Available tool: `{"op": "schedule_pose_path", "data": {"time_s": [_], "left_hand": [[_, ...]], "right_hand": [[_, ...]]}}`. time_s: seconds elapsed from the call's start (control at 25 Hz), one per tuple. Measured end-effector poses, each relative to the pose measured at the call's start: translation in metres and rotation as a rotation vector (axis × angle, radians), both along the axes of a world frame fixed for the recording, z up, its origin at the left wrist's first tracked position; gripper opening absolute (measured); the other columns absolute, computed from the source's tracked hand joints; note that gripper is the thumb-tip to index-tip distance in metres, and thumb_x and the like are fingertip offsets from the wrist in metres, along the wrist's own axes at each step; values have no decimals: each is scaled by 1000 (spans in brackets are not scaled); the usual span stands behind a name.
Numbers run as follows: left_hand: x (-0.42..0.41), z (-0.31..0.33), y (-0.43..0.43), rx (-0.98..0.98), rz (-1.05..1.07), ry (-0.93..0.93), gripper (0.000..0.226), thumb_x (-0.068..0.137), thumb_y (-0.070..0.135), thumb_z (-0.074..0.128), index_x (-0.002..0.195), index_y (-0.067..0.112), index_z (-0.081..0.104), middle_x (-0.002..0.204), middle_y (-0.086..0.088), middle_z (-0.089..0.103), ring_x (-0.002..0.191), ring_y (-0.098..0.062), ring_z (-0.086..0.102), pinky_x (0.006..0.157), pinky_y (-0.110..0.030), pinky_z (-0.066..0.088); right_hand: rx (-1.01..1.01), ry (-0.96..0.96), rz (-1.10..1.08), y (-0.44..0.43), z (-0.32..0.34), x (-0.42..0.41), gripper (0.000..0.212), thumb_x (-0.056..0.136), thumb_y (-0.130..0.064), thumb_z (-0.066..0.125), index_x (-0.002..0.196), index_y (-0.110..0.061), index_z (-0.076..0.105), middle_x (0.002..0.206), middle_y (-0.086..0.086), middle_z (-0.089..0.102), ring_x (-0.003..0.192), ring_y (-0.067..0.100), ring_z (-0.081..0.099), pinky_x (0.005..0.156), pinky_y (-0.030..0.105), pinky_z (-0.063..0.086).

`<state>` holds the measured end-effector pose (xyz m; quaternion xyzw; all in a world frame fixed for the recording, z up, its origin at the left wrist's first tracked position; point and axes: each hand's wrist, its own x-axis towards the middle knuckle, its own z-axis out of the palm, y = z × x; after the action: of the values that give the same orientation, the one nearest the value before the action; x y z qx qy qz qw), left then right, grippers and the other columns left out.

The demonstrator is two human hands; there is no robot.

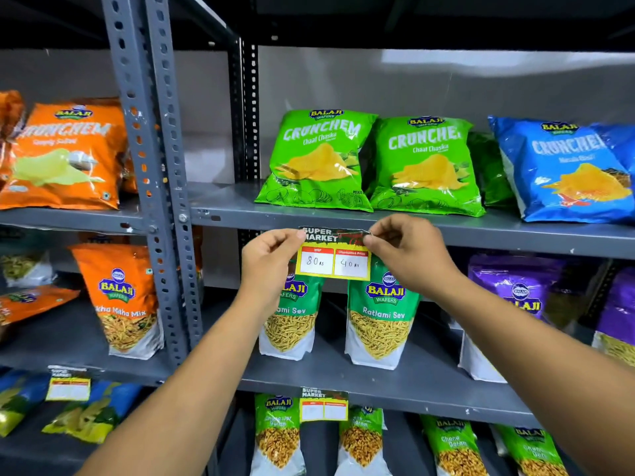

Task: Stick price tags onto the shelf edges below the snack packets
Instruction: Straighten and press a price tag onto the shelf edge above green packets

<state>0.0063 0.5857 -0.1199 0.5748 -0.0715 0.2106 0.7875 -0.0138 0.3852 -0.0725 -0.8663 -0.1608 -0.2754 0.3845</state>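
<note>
A yellow price tag [333, 259] with a dark "SUPER MARKET" header and handwritten 80 and 40 sits against the grey shelf edge [498, 235], below the green Crunchem packets [318, 163]. My left hand [269, 259] pinches the tag's left side. My right hand [409, 252] pinches its upper right corner, where the header looks creased. The tag's lower part hangs in front of the green Ratlami Sev packets [381, 314].
Other tags hang on lower shelf edges: one [323, 405] at centre, one [68, 384] at left. A perforated grey upright [154, 183] divides the racks. Orange packets [65, 156] stand left, a blue packet [567, 170] and purple packets [515, 290] right.
</note>
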Motion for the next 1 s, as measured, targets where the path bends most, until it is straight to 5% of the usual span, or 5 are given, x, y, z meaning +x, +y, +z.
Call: {"op": "schedule_pose_path", "data": {"time_s": [0.28, 0.44, 0.6, 1.0], "left_hand": [[0, 16, -8, 205, 124, -9, 16, 82, 14, 70, 68, 20, 71, 63, 5, 70, 58, -6, 62, 68, -34, 53], [6, 21, -9, 256, 182, 17, 16, 80, 19, 73, 64, 23, 72, 72, -2, 72, 70, -17, 65, 78, -45, 56], [17, 22, -11, 313, 273, 69, 12, 78, 29, 74, 67, 24, 74, 74, 1, 75, 76, -19, 70, 83, -47, 58], [29, 22, -19, 429, 447, 133, 15, 81, 33, 71, 68, 25, 70, 68, 12, 67, 78, -17, 68, 76, -32, 54]], "right_hand": [[100, 36, -42, -5, -4, 6, 8, 82, -22, 70, 90, -24, 68, 72, -6, 68, 69, 10, 61, 75, 30, 51], [68, 39, -127, -4, 3, 11, 7, 81, -28, 70, 77, -23, 71, 69, -9, 66, 70, 10, 61, 71, 27, 48], [77, 73, -192, 3, 6, 23, 15, 79, -34, 70, 66, -32, 63, 75, -7, 71, 78, 16, 66, 75, 39, 57], [-19, 117, -324, 12, 9, 36, 9, 79, -38, 68, 77, -29, 68, 88, -3, 74, 95, 23, 63, 81, 41, 53]]}}
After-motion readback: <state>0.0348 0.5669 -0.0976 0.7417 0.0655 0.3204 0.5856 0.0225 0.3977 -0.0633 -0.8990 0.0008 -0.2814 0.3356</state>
